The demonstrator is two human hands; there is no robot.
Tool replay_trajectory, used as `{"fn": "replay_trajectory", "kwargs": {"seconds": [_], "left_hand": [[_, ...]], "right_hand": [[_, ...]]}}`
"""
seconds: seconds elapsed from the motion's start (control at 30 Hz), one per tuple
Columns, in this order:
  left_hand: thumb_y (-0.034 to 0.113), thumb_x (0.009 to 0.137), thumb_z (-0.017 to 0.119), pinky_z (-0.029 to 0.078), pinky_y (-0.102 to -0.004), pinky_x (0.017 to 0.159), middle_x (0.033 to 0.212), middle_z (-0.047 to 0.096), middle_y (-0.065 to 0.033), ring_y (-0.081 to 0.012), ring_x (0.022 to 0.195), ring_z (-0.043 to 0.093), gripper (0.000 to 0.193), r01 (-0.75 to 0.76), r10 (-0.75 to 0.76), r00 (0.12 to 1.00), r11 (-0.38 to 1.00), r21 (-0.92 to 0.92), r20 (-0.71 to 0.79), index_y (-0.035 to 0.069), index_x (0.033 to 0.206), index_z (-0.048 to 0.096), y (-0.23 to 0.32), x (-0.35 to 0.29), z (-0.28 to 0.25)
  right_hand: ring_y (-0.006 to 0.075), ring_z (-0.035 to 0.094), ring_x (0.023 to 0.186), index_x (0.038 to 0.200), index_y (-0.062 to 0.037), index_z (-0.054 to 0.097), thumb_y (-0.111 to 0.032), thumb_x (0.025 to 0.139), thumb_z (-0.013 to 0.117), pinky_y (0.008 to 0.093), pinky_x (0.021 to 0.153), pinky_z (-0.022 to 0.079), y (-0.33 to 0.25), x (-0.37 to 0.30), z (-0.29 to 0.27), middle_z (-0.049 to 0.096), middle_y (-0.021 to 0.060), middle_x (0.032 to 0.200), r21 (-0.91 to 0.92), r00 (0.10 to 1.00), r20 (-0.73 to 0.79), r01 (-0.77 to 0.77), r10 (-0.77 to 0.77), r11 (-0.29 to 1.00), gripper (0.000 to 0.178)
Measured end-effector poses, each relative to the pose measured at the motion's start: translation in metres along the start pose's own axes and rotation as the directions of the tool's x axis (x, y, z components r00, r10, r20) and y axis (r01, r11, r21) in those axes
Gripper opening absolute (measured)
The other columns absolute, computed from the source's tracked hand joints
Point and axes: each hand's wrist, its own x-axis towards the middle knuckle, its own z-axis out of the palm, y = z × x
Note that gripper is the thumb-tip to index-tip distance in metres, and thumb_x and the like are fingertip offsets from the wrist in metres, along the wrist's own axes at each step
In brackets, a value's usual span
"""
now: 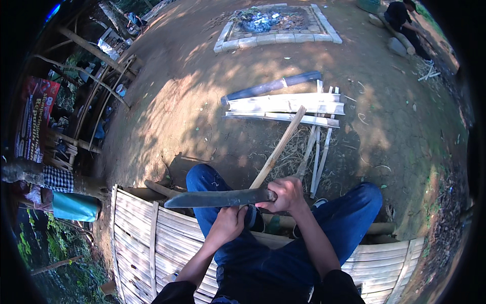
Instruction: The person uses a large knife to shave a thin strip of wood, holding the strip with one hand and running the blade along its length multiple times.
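My right hand (286,194) is closed round the handle of a machete (217,198). Its broad dark blade points left, lying level above my knee and crossing the lower part of a pale bamboo strip (282,144). Just below the blade, my left hand (229,223) is closed on the strip's near end, mostly hidden by fingers and blade. From there the strip slants up and away to the right. Beyond it on the ground lie split bamboo halves (283,104), pale insides up, and a dark bamboo pole (273,87).
I sit on a slatted bamboo bench (177,238). Thin bamboo sticks (321,152) and shavings lie ahead on the dirt. Farther off is a brick-edged fire pit (278,39) with ash. Another person (400,20) bends beside a log at far right. A pole frame (96,53) stands left.
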Motion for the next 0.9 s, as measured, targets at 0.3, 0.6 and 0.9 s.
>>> {"fn": "replay_trajectory", "kwargs": {"seconds": [0.3,0.6,0.9], "left_hand": [[0.015,0.097,0.054,0.045,-0.0545,0.062,0.068,0.058,-0.0298,-0.0491,0.075,0.06,0.023,0.434,-0.43,0.868,0.9,0.042,0.249,-0.004,0.084,0.054,-0.004,-0.02,-0.023],[0.014,0.097,0.055,0.045,-0.0521,0.059,0.064,0.056,-0.0281,-0.0484,0.072,0.06,0.023,0.401,-0.395,0.9,0.916,0.008,0.185,-0.004,0.083,0.053,-0.003,-0.017,-0.032],[0.014,0.098,0.053,0.044,-0.0463,0.057,0.063,0.057,-0.0229,-0.0424,0.064,0.062,0.019,0.071,-0.071,0.997,0.997,-0.004,0.019,-0.003,0.092,0.058,-0.015,-0.014,0.001]], "right_hand": [[0.0362,0.066,0.06,0.071,-0.0048,0.068,-0.062,0.084,0.062,0.0462,0.06,0.053,0.009,-0.004,-0.007,0.061,0.0125,0.054,0.066,0.877,0.172,-0.464,0.448,0.883,0.059],[0.0336,0.064,0.053,0.069,-0.0043,0.071,-0.058,0.078,0.071,0.0429,0.053,0.052,0.032,-0.012,0.004,0.059,0.0118,0.052,0.071,0.953,-0.073,-0.291,0.296,0.954,0.055],[0.0314,0.064,0.051,0.056,-0.0074,0.057,-0.064,0.076,0.07,0.0417,0.049,0.049,-0.009,-0.003,-0.004,0.057,0.0097,0.051,-0.019,0.985,0.17,-0.023,0.026,1.0,0.061]]}}
